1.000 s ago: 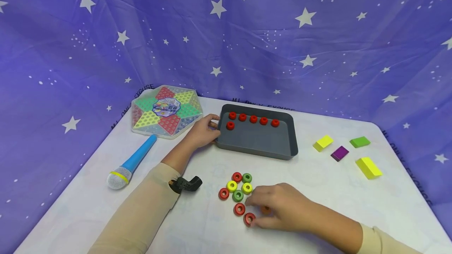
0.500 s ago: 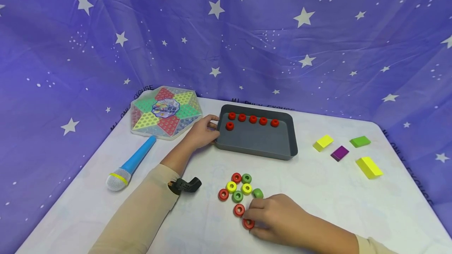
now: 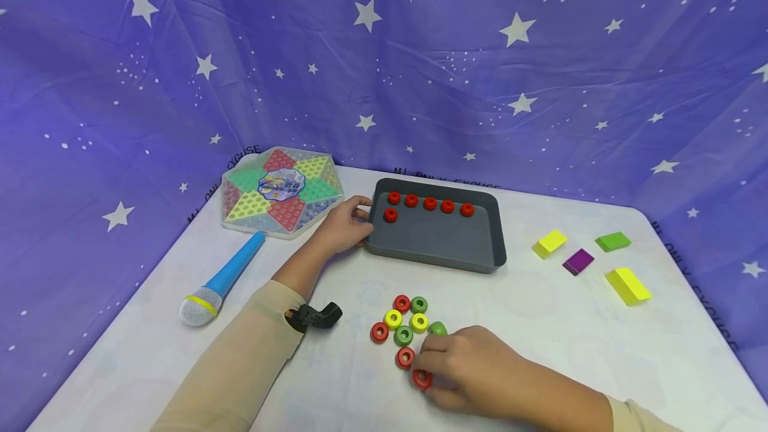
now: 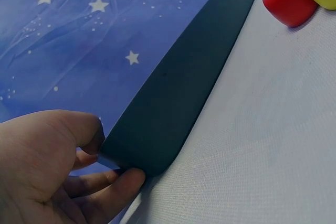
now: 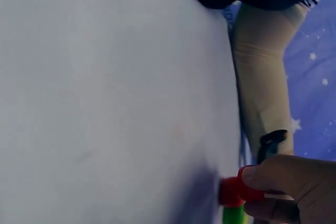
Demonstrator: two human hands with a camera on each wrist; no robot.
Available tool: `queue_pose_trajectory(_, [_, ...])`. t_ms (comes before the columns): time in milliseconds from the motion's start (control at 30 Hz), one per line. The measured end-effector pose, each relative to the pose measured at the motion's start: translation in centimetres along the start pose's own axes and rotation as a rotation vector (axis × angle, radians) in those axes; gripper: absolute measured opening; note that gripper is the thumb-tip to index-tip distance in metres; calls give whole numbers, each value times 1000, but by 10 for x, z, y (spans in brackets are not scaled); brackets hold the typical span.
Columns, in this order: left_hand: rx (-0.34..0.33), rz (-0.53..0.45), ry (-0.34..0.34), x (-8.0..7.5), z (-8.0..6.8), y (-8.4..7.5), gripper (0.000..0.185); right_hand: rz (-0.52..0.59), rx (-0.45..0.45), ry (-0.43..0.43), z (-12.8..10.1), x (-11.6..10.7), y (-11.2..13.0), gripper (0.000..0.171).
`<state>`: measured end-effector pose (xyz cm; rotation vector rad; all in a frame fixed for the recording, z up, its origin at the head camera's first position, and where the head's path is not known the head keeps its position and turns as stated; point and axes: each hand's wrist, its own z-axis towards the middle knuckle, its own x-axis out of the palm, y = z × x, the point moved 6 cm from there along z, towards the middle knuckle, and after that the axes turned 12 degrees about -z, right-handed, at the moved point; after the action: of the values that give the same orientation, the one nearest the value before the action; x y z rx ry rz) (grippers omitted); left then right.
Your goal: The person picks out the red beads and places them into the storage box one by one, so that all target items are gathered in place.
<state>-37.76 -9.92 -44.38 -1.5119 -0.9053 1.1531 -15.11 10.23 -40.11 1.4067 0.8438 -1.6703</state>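
My left hand (image 3: 343, 224) grips the left end of a dark grey rectangular tray (image 3: 435, 242); in the left wrist view its thumb and fingers pinch the tray corner (image 4: 163, 93). Inside the tray sit several red ring beads (image 3: 430, 203), most in a row along the far side and one in front at left. Nearer the front, my right hand (image 3: 480, 372) pinches a red bead (image 3: 422, 380) between thumb and fingers. Just beyond it lie loose beads: red (image 3: 405, 357), green (image 3: 404, 335) and yellow (image 3: 419, 323). Another green bead (image 3: 438, 329) is partly covered by the right hand.
A hexagonal Chinese checkers set (image 3: 282, 192) and a blue toy microphone (image 3: 222, 279) lie at left. On the right are two yellow blocks (image 3: 627, 286), a purple block (image 3: 579, 262) and a green block (image 3: 613, 241). A starry purple curtain (image 3: 444, 85) hangs behind the table.
My right hand has moved a little nearer the front, uncovering a green bead, and its fingers have closed on the red bead. The left hand and tray stay put.
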Motion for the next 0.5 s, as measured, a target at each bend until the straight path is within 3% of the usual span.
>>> queue_pose_trajectory(167, [-6,9,0,-2,-1,0,55,78,28,-51,8,-25,-15,27])
queue_pose_trajectory(400, [-3,3,-5,0,-2,-3,55,168,188,73,23,-48,-68,27])
queue_pose_trajectory(500, [0,10,-7,0,-2,-3,55,175,244,84,31,-54,-94,28])
